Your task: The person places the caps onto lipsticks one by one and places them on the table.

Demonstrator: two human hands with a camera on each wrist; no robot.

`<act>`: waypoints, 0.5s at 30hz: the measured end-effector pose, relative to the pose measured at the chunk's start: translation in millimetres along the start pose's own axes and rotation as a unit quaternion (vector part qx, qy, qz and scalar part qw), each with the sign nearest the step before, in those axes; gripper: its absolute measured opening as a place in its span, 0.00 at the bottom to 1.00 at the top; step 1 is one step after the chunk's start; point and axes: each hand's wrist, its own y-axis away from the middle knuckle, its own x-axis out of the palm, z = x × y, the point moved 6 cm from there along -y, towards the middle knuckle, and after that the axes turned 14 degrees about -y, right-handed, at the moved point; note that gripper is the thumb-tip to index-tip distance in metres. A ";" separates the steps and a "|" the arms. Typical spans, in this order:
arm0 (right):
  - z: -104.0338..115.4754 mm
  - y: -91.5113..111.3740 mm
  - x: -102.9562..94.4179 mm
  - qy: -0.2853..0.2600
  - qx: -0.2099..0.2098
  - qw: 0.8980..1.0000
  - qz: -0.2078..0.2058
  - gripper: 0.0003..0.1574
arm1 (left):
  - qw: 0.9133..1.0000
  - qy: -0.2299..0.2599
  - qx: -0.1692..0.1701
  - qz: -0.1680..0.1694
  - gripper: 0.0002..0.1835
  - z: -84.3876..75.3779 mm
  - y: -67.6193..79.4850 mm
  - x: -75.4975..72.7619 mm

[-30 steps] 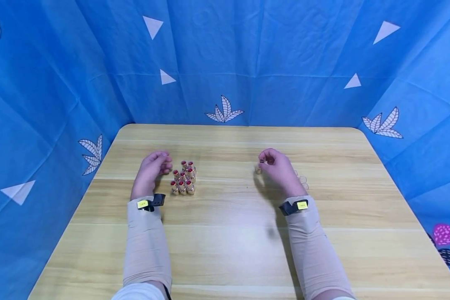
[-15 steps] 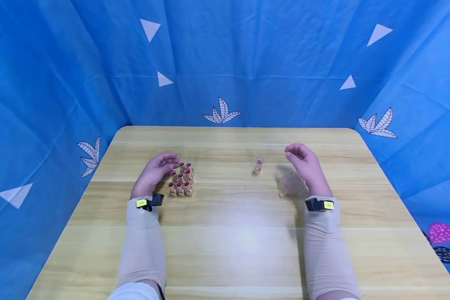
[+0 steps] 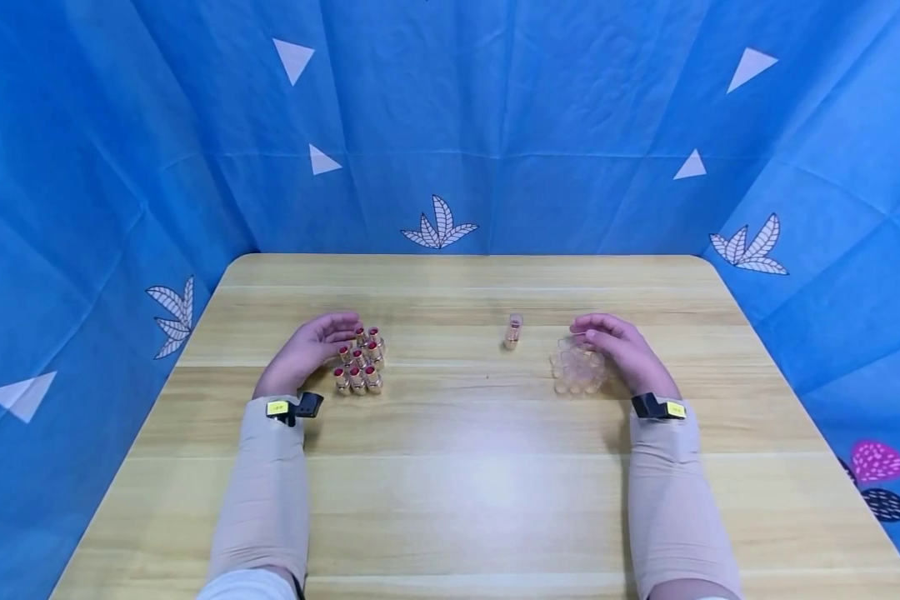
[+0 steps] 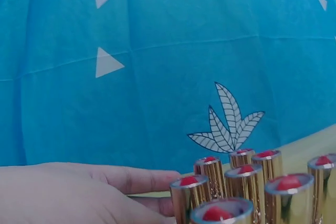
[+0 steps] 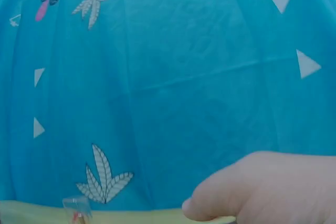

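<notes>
A blue curtain [image 3: 450, 100] backs the worktop [image 3: 457, 450]. Left of centre, uncapped lipsticks [image 3: 357, 378] stand clustered; the left hand's [image 3: 303, 354] fingers, extended at their upper-left edge, seem to grip none. Right of centre, the right hand [image 3: 624, 348] is at clear caps [image 3: 576, 375]; I cannot tell if its fingers pinch one. Between stands a capped lipstick [image 3: 512, 334]. Pinching tubes below the red tips seems safest.

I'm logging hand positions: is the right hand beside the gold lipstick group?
No, the right hand is at the clear caps; the gold lipstick group stands by the left hand.
</notes>
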 end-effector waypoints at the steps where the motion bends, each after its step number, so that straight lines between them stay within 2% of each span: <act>1: -0.8 -0.6 0.7 -0.011 -0.011 1.000 0.011 0.25 | 1.000 -0.002 0.004 -0.001 0.27 1.1 -0.1 -0.1; 7: -6.2 -3.8 6.0 -0.053 -0.047 0.996 0.056 0.23 | 1.000 -0.007 0.009 -0.005 0.26 2.5 -1.9 1.2; 15: -9.2 -3.4 7.0 -0.073 -0.062 0.994 0.055 0.21 | 0.999 -0.033 0.015 0.001 0.24 -0.2 -2.1 0.9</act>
